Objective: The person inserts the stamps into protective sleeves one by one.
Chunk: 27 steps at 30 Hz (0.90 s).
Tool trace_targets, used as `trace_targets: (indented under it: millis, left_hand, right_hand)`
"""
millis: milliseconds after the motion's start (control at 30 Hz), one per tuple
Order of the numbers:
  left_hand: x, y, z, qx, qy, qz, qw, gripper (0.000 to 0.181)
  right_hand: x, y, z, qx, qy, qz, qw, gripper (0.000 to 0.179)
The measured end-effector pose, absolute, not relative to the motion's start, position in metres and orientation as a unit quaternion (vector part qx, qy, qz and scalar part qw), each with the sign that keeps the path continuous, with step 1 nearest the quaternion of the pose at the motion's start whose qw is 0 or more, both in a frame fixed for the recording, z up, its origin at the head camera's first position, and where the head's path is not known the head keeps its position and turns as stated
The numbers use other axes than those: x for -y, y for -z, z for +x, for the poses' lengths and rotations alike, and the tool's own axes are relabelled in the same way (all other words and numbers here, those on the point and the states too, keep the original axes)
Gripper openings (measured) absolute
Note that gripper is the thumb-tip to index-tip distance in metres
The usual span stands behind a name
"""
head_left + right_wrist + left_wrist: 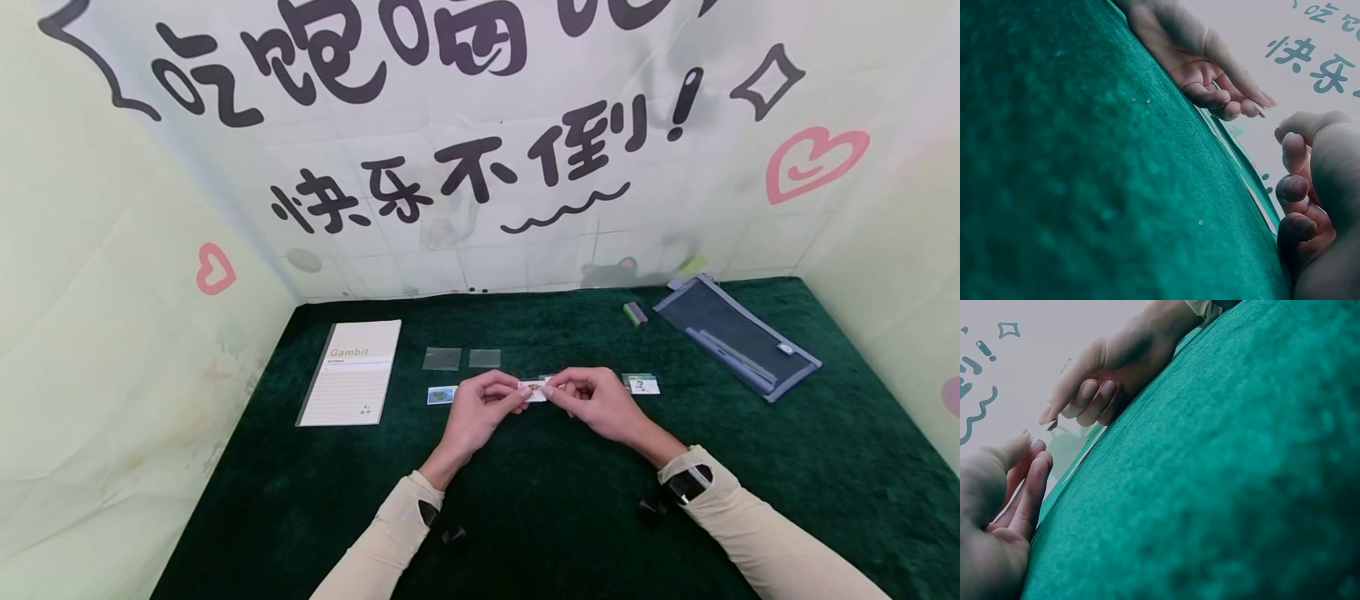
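Observation:
A small white picture card [534, 395] is held between both hands over the green cloth. My left hand [480, 410] pinches its left end between thumb and fingers. At the other end, my right hand [600, 403] pinches it with thumb and forefinger, the remaining fingers curled. In the left wrist view the left hand [997, 500] and the right hand [1129, 369] face each other; the card is nearly edge-on there. Beside the left hand lies a card with a blue-green picture [441, 395]. Right of the right hand lies another white card [644, 385].
Two clear plastic pieces [442, 359] lie behind the left hand. A notebook [348, 375] is at the left. At the back right are a small green and purple block [634, 314] and a blue mesh zip pouch [738, 337]. A printed cloth wall rises behind the table.

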State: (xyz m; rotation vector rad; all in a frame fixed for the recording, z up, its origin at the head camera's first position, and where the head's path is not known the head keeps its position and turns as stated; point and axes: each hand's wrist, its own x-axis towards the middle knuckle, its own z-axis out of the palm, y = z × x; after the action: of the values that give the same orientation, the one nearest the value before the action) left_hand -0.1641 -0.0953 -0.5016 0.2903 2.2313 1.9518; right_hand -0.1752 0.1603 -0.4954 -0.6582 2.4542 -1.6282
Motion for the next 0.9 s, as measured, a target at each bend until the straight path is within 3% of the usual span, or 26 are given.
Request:
trace_targets:
  millis: [900]
  left_hand:
    - [0.0968,0.5018,-0.1639,-0.758,-0.637,0.112,0.083,0.027]
  right_hand:
    - [-0.1594,0.4981,-0.1765,-0.801,0.549,-0.229,0.063,0.017]
